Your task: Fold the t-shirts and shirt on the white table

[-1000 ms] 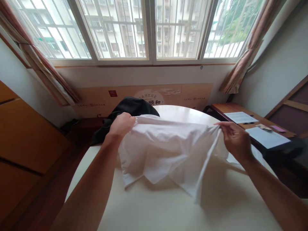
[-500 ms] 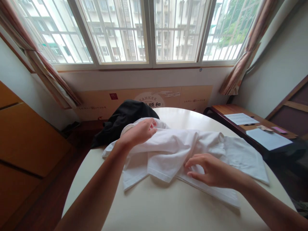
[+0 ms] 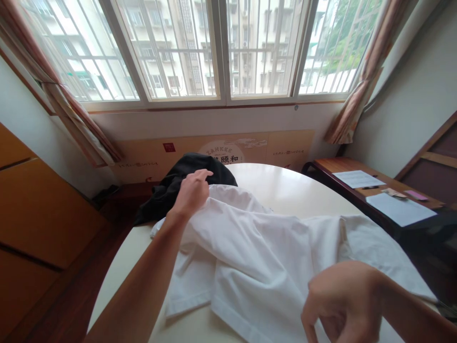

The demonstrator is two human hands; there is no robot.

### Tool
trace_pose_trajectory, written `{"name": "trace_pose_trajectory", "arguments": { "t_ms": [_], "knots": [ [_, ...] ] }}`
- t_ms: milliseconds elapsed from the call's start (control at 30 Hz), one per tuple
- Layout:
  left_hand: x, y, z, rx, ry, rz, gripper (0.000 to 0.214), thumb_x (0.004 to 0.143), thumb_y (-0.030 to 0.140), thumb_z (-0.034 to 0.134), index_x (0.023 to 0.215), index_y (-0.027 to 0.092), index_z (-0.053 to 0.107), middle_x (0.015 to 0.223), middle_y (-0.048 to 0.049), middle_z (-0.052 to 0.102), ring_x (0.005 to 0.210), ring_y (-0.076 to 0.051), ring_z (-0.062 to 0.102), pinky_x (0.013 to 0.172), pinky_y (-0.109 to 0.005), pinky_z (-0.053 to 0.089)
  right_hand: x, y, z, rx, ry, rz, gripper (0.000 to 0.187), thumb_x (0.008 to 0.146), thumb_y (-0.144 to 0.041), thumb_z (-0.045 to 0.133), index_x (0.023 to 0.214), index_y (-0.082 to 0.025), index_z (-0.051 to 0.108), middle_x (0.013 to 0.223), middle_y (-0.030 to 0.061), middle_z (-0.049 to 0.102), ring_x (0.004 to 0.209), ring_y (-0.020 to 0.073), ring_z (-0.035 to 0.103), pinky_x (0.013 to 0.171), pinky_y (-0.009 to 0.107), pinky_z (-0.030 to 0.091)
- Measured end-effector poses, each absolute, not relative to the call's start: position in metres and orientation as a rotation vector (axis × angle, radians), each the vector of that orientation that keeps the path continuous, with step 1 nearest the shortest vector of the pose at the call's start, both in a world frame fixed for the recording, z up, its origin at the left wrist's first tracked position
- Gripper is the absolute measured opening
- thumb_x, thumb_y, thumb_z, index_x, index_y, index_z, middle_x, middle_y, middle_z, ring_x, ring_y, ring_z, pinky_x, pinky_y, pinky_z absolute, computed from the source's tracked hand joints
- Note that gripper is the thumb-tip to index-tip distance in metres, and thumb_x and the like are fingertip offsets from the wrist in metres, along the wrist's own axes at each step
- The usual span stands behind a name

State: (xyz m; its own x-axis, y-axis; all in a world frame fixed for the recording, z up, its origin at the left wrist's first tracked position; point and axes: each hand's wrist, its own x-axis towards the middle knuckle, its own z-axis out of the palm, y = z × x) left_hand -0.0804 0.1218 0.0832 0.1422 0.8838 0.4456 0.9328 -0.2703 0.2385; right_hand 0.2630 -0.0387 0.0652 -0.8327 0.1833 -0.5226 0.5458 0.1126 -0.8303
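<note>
A crumpled white garment, with wide hemmed ends like a T-shirt's, is spread over the round table. My left hand is at its far left part, fingers closed against the cloth with the index finger reaching forward. Close to me on the right, my right hand is bent downward with curled fingers on the near part of the garment; its fingertips are partly hidden. Folds run through the cloth between both hands. Behind my left hand lies a bunched black cloth at the table's far left edge.
To the right is a low wooden table with paper sheets, a pen and a pink slip. A printed cardboard panel leans under the barred window. An orange-brown cabinet stands left.
My right hand has come nearer and turned downward, and the white garment has spread toward me. My left hand has shifted slightly left, closer to the black cloth.
</note>
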Motion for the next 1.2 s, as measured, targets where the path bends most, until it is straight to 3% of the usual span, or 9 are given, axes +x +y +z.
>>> {"name": "trace_pose_trajectory", "arguments": {
  "t_ms": [167, 267, 400, 500, 700, 933, 1033, 1133, 1200],
  "knots": [
    [-0.147, 0.147, 0.062, -1.861, -2.312, -0.963, 0.06, 0.094, 0.014, 0.047, 0.154, 0.013, 0.049, 0.15, -0.0189, 0.058, 0.141, -0.031, 0.055, 0.12, -0.041, 0.041, 0.282, -0.012, 0.046, 1.425, 2.53, -2.297, 0.055, 0.098, -0.068, 0.058, 0.12, -0.019, 0.069, 0.083, 0.0099, 0.081, 0.071, 0.0225, 0.078, 0.068, 0.032, 0.061],
    [-0.163, 0.154, 0.046, -1.949, -2.463, -0.983, 0.073, 0.093, 0.032, 0.061, 0.158, 0.009, 0.039, 0.154, -0.0224, 0.055, 0.144, -0.032, 0.053, 0.119, -0.038, 0.042, 0.286, 0.009, 0.026, 1.975, 2.815, -1.832, 0.05, 0.099, -0.063, 0.06, 0.121, -0.019, 0.071, 0.106, 0.0133, 0.082, 0.098, 0.027, 0.078, 0.088, 0.04, 0.061],
    [-0.159, 0.158, 0.035, -1.903, -2.658, -0.745, 0.123, 0.069, 0.047, 0.085, 0.164, 0.005, 0.019, 0.161, -0.0346, 0.039, 0.147, -0.048, 0.046, 0.116, -0.056, 0.042, 0.288, 0.027, 0.002, 2.278, 2.968, -0.957, 0.045, 0.097, -0.055, 0.061, 0.123, -0.021, 0.073, 0.125, 0.0146, 0.077, 0.118, 0.0349, 0.07, 0.103, 0.054, 0.054],
    [-0.164, 0.159, 0.035, -1.91, -2.614, -0.787, 0.103, 0.07, 0.037, 0.081, 0.157, 0.008, 0.035, 0.143, -0.0298, 0.061, 0.131, -0.044, 0.062, 0.107, -0.05, 0.05, 0.291, 0.029, 0.002, 2.166, 3.004, -0.697, 0.038, 0.099, -0.053, 0.056, 0.109, -0.023, 0.079, 0.112, 0.0109, 0.08, 0.11, 0.0349, 0.071, 0.099, 0.052, 0.054],
    [-0.199, 0.159, 0.038, -1.844, -2.517, -0.952, 0.047, 0.073, 0.02, 0.063, 0.119, 0.023, 0.065, 0.118, -0.0162, 0.075, 0.117, -0.037, 0.07, 0.092, -0.04, 0.054, 0.293, 0.02, 0.023, 1.803, 2.96, -1.053, 0.049, 0.101, -0.059, 0.05, 0.073, -0.024, 0.07, 0.079, 0.0035, 0.074, 0.082, 0.0264, 0.069, 0.079, 0.036, 0.057],
    [-0.174, 0.15, 0.062, -1.608, -2.6, -0.732, 0.075, 0.068, 0.029, 0.069, 0.138, 0.008, 0.054, 0.145, -0.0307, 0.055, 0.135, -0.05, 0.053, 0.11, -0.06, 0.044, 0.293, 0.026, 0.009, 1.846, 2.977, -0.889, 0.049, 0.105, -0.054, 0.046, 0.074, -0.022, 0.068, 0.091, 0.0066, 0.073, 0.088, 0.0247, 0.067, 0.085, 0.038, 0.053],
    [-0.143, 0.139, 0.08, -1.695, -2.327, -0.818, 0.076, 0.08, 0.036, 0.065, 0.15, 0.012, 0.045, 0.16, -0.0257, 0.041, 0.149, -0.045, 0.039, 0.122, -0.059, 0.032, 0.291, 0.025, 0.006, 1.852, 2.972, -0.802, 0.039, 0.103, -0.047, 0.054, 0.078, -0.021, 0.07, 0.089, 0.0058, 0.07, 0.088, 0.0239, 0.065, 0.085, 0.039, 0.053],
    [-0.107, 0.137, 0.089, -1.855, -2.127, -0.85, 0.067, 0.092, 0.044, 0.057, 0.153, 0.02, 0.044, 0.165, -0.0201, 0.036, 0.155, -0.039, 0.032, 0.127, -0.056, 0.024, 0.288, 0.02, 0.009, 1.786, 3.025, -0.794, 0.022, 0.1, -0.037, 0.059, 0.095, -0.023, 0.076, 0.093, 0.0054, 0.068, 0.092, 0.0236, 0.065, 0.088, 0.039, 0.055],
    [-0.082, 0.143, 0.086, -1.83, -2.238, -0.799, 0.089, 0.09, 0.06, 0.062, 0.159, 0.012, 0.034, 0.168, -0.028, 0.028, 0.158, -0.045, 0.023, 0.127, -0.063, 0.018, 0.286, 0.015, 0.014, 1.725, 3.065, -0.788, 0.02, 0.099, -0.032, 0.061, 0.111, -0.027, 0.077, 0.099, 0.0058, 0.066, 0.098, 0.0237, 0.065, 0.092, 0.04, 0.055]
  ]
}}
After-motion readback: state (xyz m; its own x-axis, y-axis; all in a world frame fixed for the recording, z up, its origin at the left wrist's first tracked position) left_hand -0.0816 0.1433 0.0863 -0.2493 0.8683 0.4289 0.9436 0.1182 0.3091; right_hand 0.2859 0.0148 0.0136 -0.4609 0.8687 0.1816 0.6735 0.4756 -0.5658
